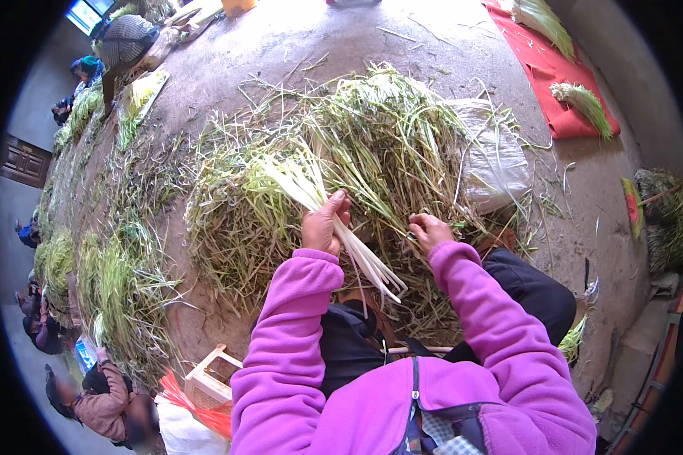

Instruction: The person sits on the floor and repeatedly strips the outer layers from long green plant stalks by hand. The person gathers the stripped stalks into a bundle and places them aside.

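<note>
My left hand is closed around a bunch of pale, long-stemmed leafy stalks. Their white ends point down to the right, towards my lap, and the yellow-green leaves fan out up to the left. To the right, my right hand has its thumb and fingertips together at the lower ends of green stalks in the heap; a small dark thing shows at the fingers, too small to name. A large heap of green and withered stalks lies on the floor before me, under and beyond both hands.
A translucent plastic sheet lies at the heap's right. Farther right, pale bundles rest on a red cloth. A plastic stool and red strips are at lower left. Several people sit or bend among more stalks on the left.
</note>
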{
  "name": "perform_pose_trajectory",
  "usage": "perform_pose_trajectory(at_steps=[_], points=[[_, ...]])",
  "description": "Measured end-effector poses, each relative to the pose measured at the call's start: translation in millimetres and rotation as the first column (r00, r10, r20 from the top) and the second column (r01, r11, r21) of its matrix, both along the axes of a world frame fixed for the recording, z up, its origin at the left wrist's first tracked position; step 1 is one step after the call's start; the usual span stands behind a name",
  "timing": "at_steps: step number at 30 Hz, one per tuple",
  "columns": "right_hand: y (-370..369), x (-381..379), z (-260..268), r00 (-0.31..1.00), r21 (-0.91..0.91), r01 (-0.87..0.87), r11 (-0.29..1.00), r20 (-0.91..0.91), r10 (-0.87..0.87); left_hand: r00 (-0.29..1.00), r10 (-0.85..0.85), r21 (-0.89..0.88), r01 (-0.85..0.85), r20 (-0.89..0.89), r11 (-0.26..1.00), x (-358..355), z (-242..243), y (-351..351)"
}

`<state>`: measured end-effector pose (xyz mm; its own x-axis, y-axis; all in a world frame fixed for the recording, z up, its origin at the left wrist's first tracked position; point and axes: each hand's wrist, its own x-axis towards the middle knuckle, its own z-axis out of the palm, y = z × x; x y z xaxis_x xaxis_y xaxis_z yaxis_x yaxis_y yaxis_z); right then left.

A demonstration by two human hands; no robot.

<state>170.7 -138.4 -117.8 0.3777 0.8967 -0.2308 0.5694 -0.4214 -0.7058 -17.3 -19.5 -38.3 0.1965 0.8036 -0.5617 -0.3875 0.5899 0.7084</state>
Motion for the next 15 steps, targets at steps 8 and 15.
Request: perform_pose_trajectory(at_steps=[8, 15], points=[[14, -19, -33, 0.995, -0.351, -0.084, 0.932, -0.084, 0.058, 0.999, 0.016, -0.045, -0.017, -0.028, 0.999, -6, 5, 8], [-2, -30, -19, 0.958, -0.012, 0.023, 1.0, -0.286, -0.025, 0.997, -0.059, -0.043, 0.057, -0.047, 0.997, 3, -5, -2]])
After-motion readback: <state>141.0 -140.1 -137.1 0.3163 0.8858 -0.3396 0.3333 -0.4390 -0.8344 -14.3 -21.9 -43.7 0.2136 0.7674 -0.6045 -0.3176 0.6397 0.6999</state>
